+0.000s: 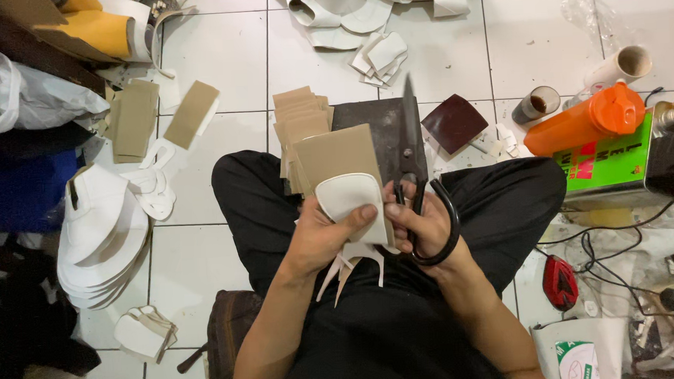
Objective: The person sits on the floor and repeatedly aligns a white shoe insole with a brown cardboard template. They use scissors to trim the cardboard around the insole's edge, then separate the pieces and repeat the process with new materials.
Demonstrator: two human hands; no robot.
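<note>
While the left hand [320,232] pinches a white cut piece [350,199] against tan card [339,155], the right hand [422,224] grips black scissors [411,144], fingers through the loops. Blades rise beyond the fingertips; their gap is unclear. White strips [348,266] hang below, partly hidden.

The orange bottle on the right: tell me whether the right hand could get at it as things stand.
Probably not right away. The right hand is threaded through the handles of the black scissors, so it is occupied. The orange bottle lies on that side beyond the knee with nothing across the way, but it looks a stretch.
</note>
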